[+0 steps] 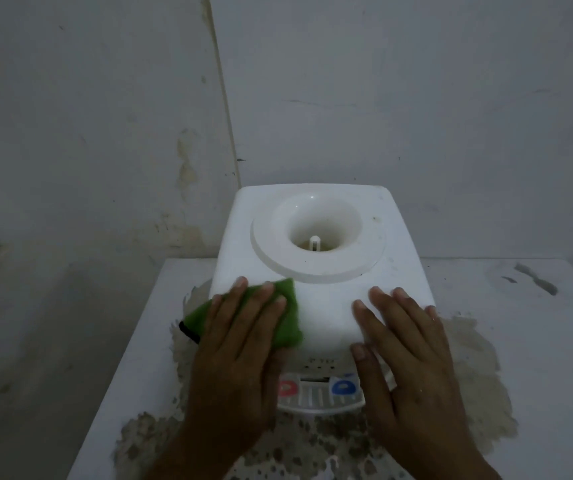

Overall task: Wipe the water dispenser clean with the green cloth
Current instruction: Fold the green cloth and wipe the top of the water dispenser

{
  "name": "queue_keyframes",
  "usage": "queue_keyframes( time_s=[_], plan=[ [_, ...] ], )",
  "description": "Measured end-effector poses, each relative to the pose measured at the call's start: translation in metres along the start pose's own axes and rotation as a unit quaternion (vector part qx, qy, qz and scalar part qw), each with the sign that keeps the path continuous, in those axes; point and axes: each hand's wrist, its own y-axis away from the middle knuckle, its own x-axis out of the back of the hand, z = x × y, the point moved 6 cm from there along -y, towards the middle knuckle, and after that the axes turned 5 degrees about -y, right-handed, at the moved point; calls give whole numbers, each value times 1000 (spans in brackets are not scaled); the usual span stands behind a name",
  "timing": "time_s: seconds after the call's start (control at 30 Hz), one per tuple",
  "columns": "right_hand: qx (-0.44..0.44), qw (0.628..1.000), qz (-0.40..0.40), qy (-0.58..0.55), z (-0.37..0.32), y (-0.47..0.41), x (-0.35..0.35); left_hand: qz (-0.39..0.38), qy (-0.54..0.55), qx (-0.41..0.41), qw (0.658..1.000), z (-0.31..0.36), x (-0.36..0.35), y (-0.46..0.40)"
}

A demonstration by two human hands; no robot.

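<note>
Well, both forearms run out of the bottom edge, so only the hands and wrists show, and the light is dim enough that fine dirt is hard to judge. The left hand (243,337) lies flat, fingers straight and spread, pressing the green cloth (286,318) onto the near-left top of the water dispenser (326,306); most of the cloth is hidden under that palm, with one green corner poking out past the fingertips and a dark-edged end spilling out by the little finger, over the dispenser's side. The right hand (406,348) rests open on the near-right top, holding nothing, fingers extended. Below the two hands, between the wrists, a red tap (288,388) and a blue tap (344,388) peek out above a ribbed drip tray (316,405), partly covered by the hands. Beyond the fingertips sits the round bottle well with a small upright spike in it. The dispenser is white plastic, faintly speckled, standing on a white stained table (537,341).
</note>
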Motion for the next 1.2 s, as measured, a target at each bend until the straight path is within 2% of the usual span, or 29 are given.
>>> queue_keyframes(
  time_s=[0.1, 0.17, 0.23, 0.33, 0.4, 0.47, 0.57, 0.67, 0.73, 0.83, 0.93, 1.03, 1.2],
  plan=[
    [-3, 1000, -5, -1, -1, -1, 0, 35, 71, 139, 987, -23, 7, -7],
    [-6, 1000, -5, -1, -1, -1, -1, 42, 80, 166, 982, -17, 7, -10],
    [-7, 1000, -3, -2, -1, 2, -1, 32, 49, 114, 992, 3, 4, -8],
    [0, 1000, 0, -1, -2, 4, -1, 6, -15, -53, 998, 34, -9, 11],
    [3, 1000, -2, 1, -1, 4, 0, 11, -37, -100, 994, 30, -15, 20],
    [0, 1000, -5, 2, 0, 2, 0, 26, -22, -63, 997, 16, -13, 22],
    [-4, 1000, -10, -1, 1, 1, -1, 33, 71, 86, 993, -10, 1, 8],
    [-7, 1000, -11, -1, 1, 1, -1, -38, 98, 214, 971, -31, 9, -28],
    [-9, 1000, -10, -2, 1, 1, -1, -95, 43, 214, 971, -35, 7, -50],
    [-12, 1000, -2, -10, -1, 3, -1, -138, -34, 160, 977, -26, 4, -54],
    [-9, 1000, 4, -8, -1, 5, -1, -129, -52, 83, 987, -5, 6, -30],
    [-7, 1000, 8, -7, 1, 2, -1, -96, -14, 38, 995, 9, 5, -17],
    [-5, 1000, 5, 2, 3, 0, -3, -48, 16, 142, 989, -14, 6, -57]
  ],
)
